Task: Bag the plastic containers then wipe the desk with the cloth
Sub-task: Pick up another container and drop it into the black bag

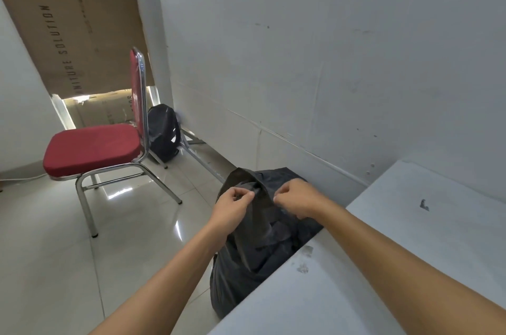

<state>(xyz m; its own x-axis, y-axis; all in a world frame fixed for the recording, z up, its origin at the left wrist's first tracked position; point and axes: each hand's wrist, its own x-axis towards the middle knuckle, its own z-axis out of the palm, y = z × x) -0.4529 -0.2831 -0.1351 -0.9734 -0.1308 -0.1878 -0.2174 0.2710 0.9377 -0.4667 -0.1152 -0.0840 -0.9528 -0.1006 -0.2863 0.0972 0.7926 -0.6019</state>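
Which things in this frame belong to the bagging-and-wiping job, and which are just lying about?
Job: black plastic bag, pinched by left hand and right hand; white desk.
Lying about: red padded chair; black backpack; brown cardboard sheet.

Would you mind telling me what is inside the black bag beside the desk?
Only folds of dark plastic show in the black bag, whose top the left hand and right hand pinch. Its contents are covered.
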